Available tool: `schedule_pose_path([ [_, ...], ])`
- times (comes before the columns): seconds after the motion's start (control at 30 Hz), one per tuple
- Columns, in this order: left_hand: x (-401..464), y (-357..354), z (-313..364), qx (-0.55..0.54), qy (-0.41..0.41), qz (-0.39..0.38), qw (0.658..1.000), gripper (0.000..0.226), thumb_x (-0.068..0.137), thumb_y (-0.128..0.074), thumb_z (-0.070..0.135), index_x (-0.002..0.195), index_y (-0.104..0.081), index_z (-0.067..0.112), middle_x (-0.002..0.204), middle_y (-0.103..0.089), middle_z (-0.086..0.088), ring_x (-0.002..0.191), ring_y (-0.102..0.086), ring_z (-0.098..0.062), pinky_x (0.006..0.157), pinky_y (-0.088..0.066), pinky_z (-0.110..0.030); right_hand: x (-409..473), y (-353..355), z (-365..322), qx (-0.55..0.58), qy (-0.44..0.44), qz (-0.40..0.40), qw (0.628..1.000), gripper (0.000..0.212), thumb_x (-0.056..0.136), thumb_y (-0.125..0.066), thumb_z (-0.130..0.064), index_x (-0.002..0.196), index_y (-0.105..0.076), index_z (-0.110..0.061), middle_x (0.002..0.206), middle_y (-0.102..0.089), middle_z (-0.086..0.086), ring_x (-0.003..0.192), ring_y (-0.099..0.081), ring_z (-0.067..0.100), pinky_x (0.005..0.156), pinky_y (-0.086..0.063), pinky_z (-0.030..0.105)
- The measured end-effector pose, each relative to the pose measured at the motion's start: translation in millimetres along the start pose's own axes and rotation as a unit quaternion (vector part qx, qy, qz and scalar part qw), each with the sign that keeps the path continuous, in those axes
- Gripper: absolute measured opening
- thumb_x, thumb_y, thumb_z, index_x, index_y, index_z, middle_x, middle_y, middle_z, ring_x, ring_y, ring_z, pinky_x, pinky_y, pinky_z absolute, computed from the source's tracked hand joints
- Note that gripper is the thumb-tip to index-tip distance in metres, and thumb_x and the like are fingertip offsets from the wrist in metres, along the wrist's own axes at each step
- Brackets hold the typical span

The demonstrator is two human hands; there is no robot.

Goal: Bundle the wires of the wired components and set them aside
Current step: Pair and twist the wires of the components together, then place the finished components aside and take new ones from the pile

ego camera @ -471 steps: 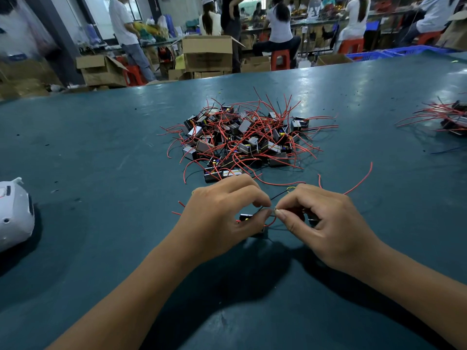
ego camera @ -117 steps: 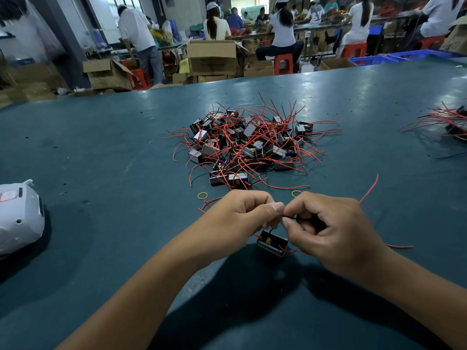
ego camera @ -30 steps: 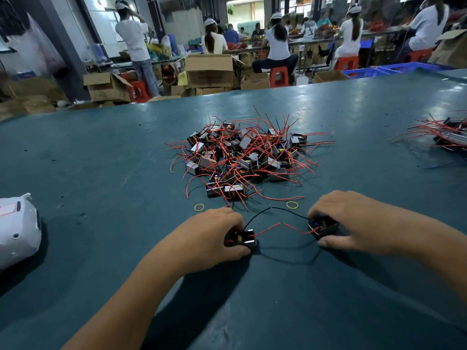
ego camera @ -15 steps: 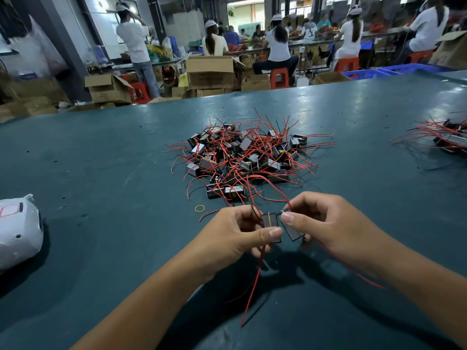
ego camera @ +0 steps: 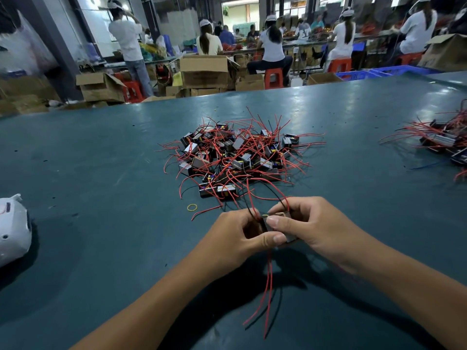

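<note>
Two hands meet near the table's (ego camera: 101,152) middle: our left hand (ego camera: 235,238) and right hand (ego camera: 313,226) both pinch small wired components (ego camera: 280,227), red wires (ego camera: 267,281) trailing toward us. Farther off lies the loose pile (ego camera: 237,152), a yellow rubber band (ego camera: 192,207) beside it. At far right sits another wired heap (ego camera: 444,140); open cardboard boxes (ego camera: 204,70) stand beyond the far edge, contents unseen.

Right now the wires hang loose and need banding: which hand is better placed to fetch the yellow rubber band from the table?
Probably the left hand: the rubber band lies on its side, nearer than to the right hand, which can keep gripping the components.
</note>
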State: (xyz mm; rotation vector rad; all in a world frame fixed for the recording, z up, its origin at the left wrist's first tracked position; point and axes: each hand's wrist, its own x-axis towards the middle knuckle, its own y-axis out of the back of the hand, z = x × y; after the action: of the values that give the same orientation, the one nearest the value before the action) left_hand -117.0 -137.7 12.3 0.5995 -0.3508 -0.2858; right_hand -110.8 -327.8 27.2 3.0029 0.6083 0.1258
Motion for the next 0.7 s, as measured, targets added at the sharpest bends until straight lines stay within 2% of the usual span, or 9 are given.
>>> schedule_pose_path([
  [0.1, 2, 1, -4, -0.007, -0.010, -0.019, 1.000, 0.039, 0.073, -0.066, 0.066, 0.071, -0.058, 0.028, 0.060, -0.048, 0.018, 0.056, -0.039, 0.001, 0.053, -0.032, -0.020, 1, 1, 1, -0.020, 0.006, 0.009, 1.000, 0.036, 0.070, -0.076, -0.036, 0.089, -0.068, -0.007, 0.071, -0.068, 0.003, 0.063, -0.061, 0.012, 0.059, -0.050, 0.021],
  [0.2, 2, 3, -8, -0.014, -0.020, -0.039, 0.999, 0.030, 0.079, -0.063, 0.065, 0.079, -0.064, 0.035, 0.067, -0.056, 0.013, 0.063, -0.046, -0.004, 0.059, -0.040, -0.031, 1, 3, -1, -0.054, 0.014, 0.024, 0.998, 0.035, 0.073, -0.076, -0.039, 0.089, -0.068, -0.009, 0.071, -0.068, 0.009, 0.063, -0.059, 0.013, 0.060, -0.050, 0.025],
  [0.3, 4, 3, -14, 0.043, -0.036, -0.014, 0.998, 0.054, 0.085, -0.050, 0.069, 0.079, -0.062, 0.016, 0.065, -0.054, -0.004, 0.060, -0.044, -0.008, 0.058, -0.039, -0.035, 0, 11, -6, -0.111, 0.031, 0.051, 0.992, 0.026, 0.080, -0.076, -0.036, 0.087, -0.069, -0.012, 0.073, -0.069, 0.017, 0.061, -0.059, 0.015, 0.059, -0.052, 0.028],
  [0.37, 5, 3, -17, 0.054, -0.038, 0.014, 0.998, 0.060, 0.088, -0.045, 0.068, 0.076, -0.060, 0.011, 0.061, -0.050, -0.003, 0.056, -0.042, -0.006, 0.055, -0.036, -0.032, 1, 24, -11, -0.174, 0.041, 0.070, 0.981, 0.022, 0.082, -0.077, -0.036, 0.085, -0.068, -0.015, 0.070, -0.071, 0.007, 0.059, -0.064, 0.018, 0.059, -0.056, 0.031],
  [0.43, 6, 3, -19, 0.041, -0.032, 0.039, 0.998, 0.060, 0.091, -0.043, 0.066, 0.076, -0.062, 0.011, 0.061, -0.051, -0.005, 0.055, -0.043, -0.006, 0.056, -0.037, -0.031, 4, 43, -15, -0.266, 0.045, 0.098, 0.958, 0.023, 0.081, -0.076, -0.041, 0.082, -0.067, -0.020, 0.065, -0.068, -0.002, 0.058, -0.066, 0.016, 0.058, -0.055, 0.026],
  [0.5, 7, 3, -21, 0.034, -0.022, 0.052, 0.998, 0.056, 0.093, -0.044, 0.064, 0.074, -0.064, 0.014, 0.058, -0.048, -0.001, 0.055, -0.043, -0.005, 0.056, -0.036, -0.030, 14, 67, -17, -0.379, 0.057, 0.130, 0.914, 0.024, 0.081, -0.074, -0.045, 0.081, -0.065, -0.022, 0.060, -0.062, -0.006, 0.057, -0.061, 0.013, 0.055, -0.047, 0.021],
  [0.57, 8, 3, -22, 0.033, -0.014, 0.059, 0.998, 0.052, 0.098, -0.048, 0.058, 0.072, -0.062, 0.014, 0.054, -0.045, 0.007, 0.052, -0.041, -0.005, 0.054, -0.035, -0.028, 33, 97, -20, -0.491, 0.057, 0.141, 0.858, 0.027, 0.084, -0.072, -0.042, 0.085, -0.064, -0.016, 0.070, -0.064, -0.002, 0.067, -0.059, 0.020, 0.059, -0.043, 0.027],
  [0.63, 9, 4, -23, 0.038, -0.011, 0.063, 0.997, 0.046, 0.097, -0.051, 0.050, 0.071, -0.061, 0.013, 0.054, -0.045, 0.010, 0.051, -0.039, -0.005, 0.054, -0.034, -0.027, 55, 132, -23, -0.587, -0.011, 0.175, 0.790, 0.034, 0.088, -0.068, -0.040, 0.099, -0.061, -0.009, 0.096, -0.068, 0.012, 0.091, -0.061, 0.032, 0.077, -0.048, 0.035],
  [0.7, 10, 5, -24, 0.039, -0.011, 0.069, 0.997, 0.042, 0.096, -0.052, 0.047, 0.071, -0.062, 0.014, 0.053, -0.046, 0.011, 0.050, -0.039, -0.003, 0.053, -0.033, -0.025, 70, 164, -27, -0.696, -0.120, 0.243, 0.666, 0.050, 0.093, -0.059, -0.043, 0.125, -0.050, -0.007, 0.132, -0.055, 0.020, 0.125, -0.048, 0.036, 0.108, -0.034, 0.048],
])
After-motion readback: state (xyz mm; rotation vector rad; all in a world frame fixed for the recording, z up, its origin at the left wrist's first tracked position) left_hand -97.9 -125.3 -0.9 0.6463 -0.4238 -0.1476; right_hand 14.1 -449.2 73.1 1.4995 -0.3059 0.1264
